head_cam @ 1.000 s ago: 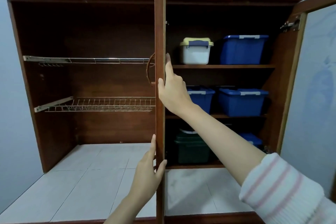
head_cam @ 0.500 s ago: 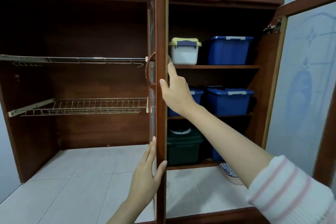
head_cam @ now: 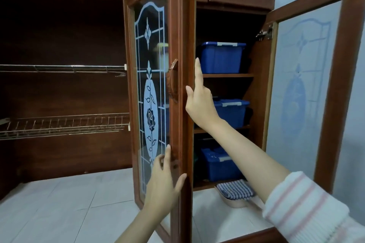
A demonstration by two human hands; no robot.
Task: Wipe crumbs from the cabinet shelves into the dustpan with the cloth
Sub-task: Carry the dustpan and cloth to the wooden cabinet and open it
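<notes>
Cloth (head_cam: pixel 235 190), blue-striped, lies heaped in beige dustpan (head_cam: pixel 236 203) at right side of tiled counter (head_cam: pixel 69 203), just below bottom cabinet shelf (head_cam: pixel 205 185); more of both in view than half a second ago. Glass door (head_cam: pixel 175 25) was edge-on, now swung out, frosted rose panel facing camera. Left hand (head_cam: pixel 164 179) flat on door's lower frame, fingers straight, gripping nothing. Right hand (head_cam: pixel 199 100) at door's free edge, fingers extended, grasping nothing. Blue bins (head_cam: pixel 222 57) on shelves behind; white box (head_cam: pixel 163 55) now dim behind glass.
</notes>
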